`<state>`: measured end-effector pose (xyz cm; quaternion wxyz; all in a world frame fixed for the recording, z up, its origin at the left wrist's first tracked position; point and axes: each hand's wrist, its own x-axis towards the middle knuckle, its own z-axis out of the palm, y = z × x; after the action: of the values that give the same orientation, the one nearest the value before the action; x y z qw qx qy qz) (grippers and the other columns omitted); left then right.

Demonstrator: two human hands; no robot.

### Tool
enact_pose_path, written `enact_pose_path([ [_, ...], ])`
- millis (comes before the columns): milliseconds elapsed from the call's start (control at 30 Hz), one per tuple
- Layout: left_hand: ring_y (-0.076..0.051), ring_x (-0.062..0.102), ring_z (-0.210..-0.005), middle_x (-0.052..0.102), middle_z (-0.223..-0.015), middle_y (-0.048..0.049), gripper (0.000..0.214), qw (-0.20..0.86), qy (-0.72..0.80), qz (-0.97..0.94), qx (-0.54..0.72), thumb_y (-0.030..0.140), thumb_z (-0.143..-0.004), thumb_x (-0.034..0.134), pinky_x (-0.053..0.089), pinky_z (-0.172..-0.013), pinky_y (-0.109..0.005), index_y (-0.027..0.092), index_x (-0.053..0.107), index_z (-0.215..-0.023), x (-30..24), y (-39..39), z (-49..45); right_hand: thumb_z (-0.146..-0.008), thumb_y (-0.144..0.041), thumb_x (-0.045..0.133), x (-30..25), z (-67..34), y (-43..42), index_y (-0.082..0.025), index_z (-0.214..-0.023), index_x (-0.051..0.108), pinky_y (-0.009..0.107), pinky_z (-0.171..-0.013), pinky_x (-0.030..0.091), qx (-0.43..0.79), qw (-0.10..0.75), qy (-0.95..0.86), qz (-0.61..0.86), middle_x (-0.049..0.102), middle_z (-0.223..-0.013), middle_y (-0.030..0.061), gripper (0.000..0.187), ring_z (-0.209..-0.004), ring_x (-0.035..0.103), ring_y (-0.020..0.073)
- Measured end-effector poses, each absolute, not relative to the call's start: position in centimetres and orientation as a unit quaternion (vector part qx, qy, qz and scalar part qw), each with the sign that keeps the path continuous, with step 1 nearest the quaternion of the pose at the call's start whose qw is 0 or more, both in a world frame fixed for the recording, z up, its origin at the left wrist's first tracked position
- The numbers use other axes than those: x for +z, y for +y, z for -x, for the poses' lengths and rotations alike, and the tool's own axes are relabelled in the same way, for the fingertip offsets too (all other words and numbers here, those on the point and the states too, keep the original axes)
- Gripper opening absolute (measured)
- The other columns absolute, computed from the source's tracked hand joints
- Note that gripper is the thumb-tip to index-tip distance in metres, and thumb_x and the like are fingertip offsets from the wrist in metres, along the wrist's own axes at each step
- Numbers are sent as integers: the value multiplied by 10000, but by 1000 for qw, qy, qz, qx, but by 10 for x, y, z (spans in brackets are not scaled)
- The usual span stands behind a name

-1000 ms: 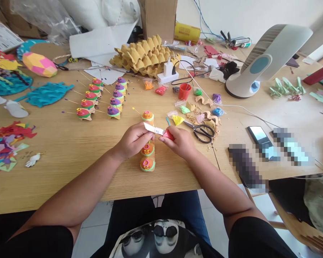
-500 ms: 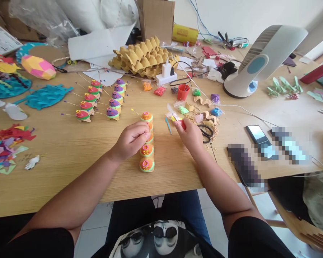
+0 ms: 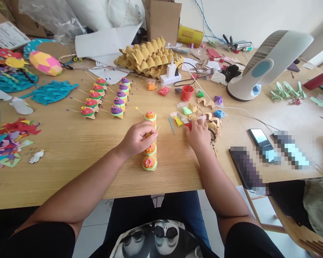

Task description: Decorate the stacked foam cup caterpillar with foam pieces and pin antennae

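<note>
My left hand is closed in a pinch on a thin pale wooden stick, above a row of orange and green clay caterpillar segments on egg-carton cups. The hand covers the middle of the row. A yellow-tipped stick juts from the far segment. To the right, my right hand is low at the table with its fingers curled around a red-handled knife; its grip is partly hidden. A yellow clay packet and a blue modelling tool lie just left of it.
Red-green and purple caterpillars with pins stand at the left. Behind are stacked egg cartons, a power strip and a red cup. A white fan and phones are on the right.
My right hand has moved right and lowered the knife to the table beside the clay packets. The stick in my left hand now shows past the fingertips. The view has shifted slightly.
</note>
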<state>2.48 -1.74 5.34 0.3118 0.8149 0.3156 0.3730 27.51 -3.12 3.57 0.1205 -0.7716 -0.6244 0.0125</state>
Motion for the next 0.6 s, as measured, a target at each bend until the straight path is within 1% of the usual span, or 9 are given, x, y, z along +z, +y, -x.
enact_pose_path([
  [67,-132,485,-673,520,-718,-1,205,311,315,-817,370,209,-897,561,390,-646,-286,184,560,-694,54,-18,-25,-935,-379,531,39,-274,-32,-185,-1332,565,528,-890,454,-3,159,-626,763,565,-1318,218,443,-1193,504,402],
  [100,-132,485,-672,519,-716,0,205,311,315,-818,368,210,-896,560,391,-645,-284,184,562,-693,54,-18,-25,-941,-379,524,41,-271,-33,-196,-1372,538,532,-917,449,-5,187,-643,743,561,-1325,209,469,-1204,503,391],
  [133,-132,485,-670,518,-713,1,208,311,316,-819,365,211,-896,558,391,-645,-283,185,563,-690,54,-18,-26,-954,-379,509,43,-268,-35,-205,-1394,524,520,-944,447,1,217,-671,709,568,-1317,194,474,-1204,512,367],
  [200,-132,493,-677,525,-718,0,210,309,320,-821,358,212,-898,553,397,-653,-281,184,564,-690,54,-19,-26,-985,-361,467,45,-260,-40,-229,-1405,524,458,-981,459,32,269,-747,608,606,-1271,153,444,-1170,554,298],
  [267,-134,502,-687,536,-731,-4,202,307,324,-823,351,217,-899,555,403,-658,-279,182,572,-701,54,-19,-27,-1003,-320,446,45,-251,-46,-266,-1414,525,406,-975,485,66,291,-812,502,649,-1222,113,422,-1123,595,246],
  [367,-139,507,-686,544,-734,-12,204,307,322,-825,348,223,-904,551,406,-640,-280,178,580,-707,53,-18,-27,-1006,-225,425,39,-239,-52,-302,-1431,519,381,-945,521,96,291,-866,395,706,-1158,77,442,-1092,637,213],
  [467,-147,513,-695,546,-737,-20,224,300,317,-831,345,228,-911,539,415,-646,-287,178,578,-697,53,-18,-29,-1003,-179,410,34,-235,-54,-289,-1410,550,374,-971,531,106,312,-869,369,728,-1169,71,444,-1121,656,196],
  [600,-149,520,-707,544,-735,-18,241,300,317,-837,330,247,-921,540,427,-671,-291,178,582,-694,56,-21,-32,-1010,-210,424,34,-234,-54,-256,-1272,659,350,-1019,514,115,353,-841,394,732,-1205,70,355,-1153,664,181],
])
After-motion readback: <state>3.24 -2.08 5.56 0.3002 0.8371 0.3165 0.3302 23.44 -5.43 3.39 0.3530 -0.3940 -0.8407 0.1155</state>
